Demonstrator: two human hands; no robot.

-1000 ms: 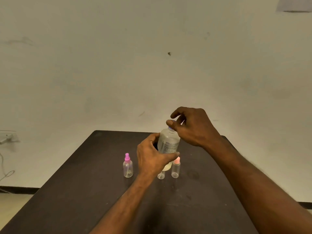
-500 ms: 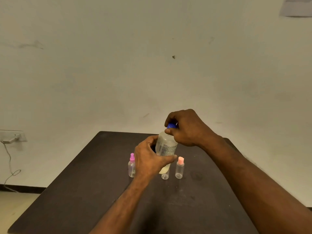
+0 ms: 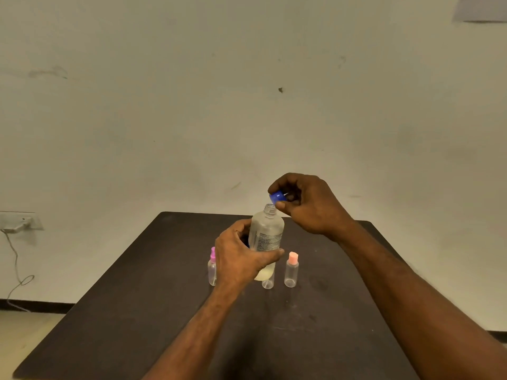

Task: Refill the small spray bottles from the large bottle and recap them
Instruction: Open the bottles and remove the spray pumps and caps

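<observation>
My left hand (image 3: pixel 238 259) grips the large clear bottle (image 3: pixel 267 234) upright above the dark table (image 3: pixel 137 297); a little pale liquid shows at its bottom and its neck is uncapped. My right hand (image 3: pixel 307 204) holds the blue cap (image 3: pixel 277 197) just above and to the right of the neck. Three small clear spray bottles stand on the table: one with a magenta top (image 3: pixel 212 267) partly behind my left hand, one (image 3: pixel 268 282) mostly hidden behind the large bottle, and one with a salmon-pink top (image 3: pixel 291 270) to the right.
A plain wall rises behind the table's far edge. A wall socket (image 3: pixel 19 222) with a hanging cable sits low on the left. The table's left edge drops to a light floor.
My right hand has lifted the blue cap off the large bottle's neck, which now shows bare. The left hand keeps its hold on the bottle.
</observation>
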